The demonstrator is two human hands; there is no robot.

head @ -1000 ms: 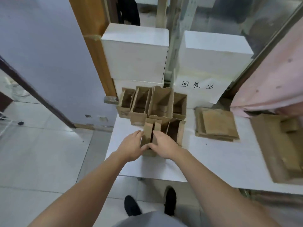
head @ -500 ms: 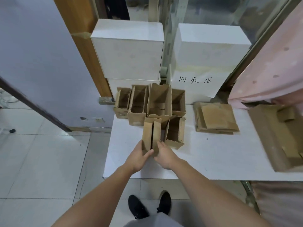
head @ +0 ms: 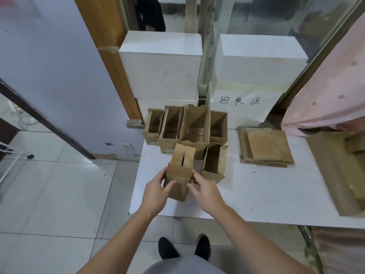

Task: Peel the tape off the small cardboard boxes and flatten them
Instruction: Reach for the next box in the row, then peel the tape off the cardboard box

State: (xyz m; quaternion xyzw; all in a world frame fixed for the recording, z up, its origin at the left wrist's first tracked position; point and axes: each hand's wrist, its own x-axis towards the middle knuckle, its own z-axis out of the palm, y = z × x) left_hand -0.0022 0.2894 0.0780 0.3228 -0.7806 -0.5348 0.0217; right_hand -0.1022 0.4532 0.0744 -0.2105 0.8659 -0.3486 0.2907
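Nearest me, both hands hold one small cardboard box (head: pixel 178 177) at the front of the white table (head: pixel 256 194): the left hand (head: pixel 156 191) grips its left side, thumb across the front; the right hand (head: pixel 205 191) seems to pinch its right edge. Behind stand more open boxes (head: pixel 185 127), with a flattened stack (head: pixel 265 148) to their right.

Brown cardboard box (head: pixel 178 175), tilted, flaps closed

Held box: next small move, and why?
Probably turn the box over to find the tape seam. Left hand grips its left side, right hand its right edge; the top flaps already gape, and no tape shows on the visible faces.
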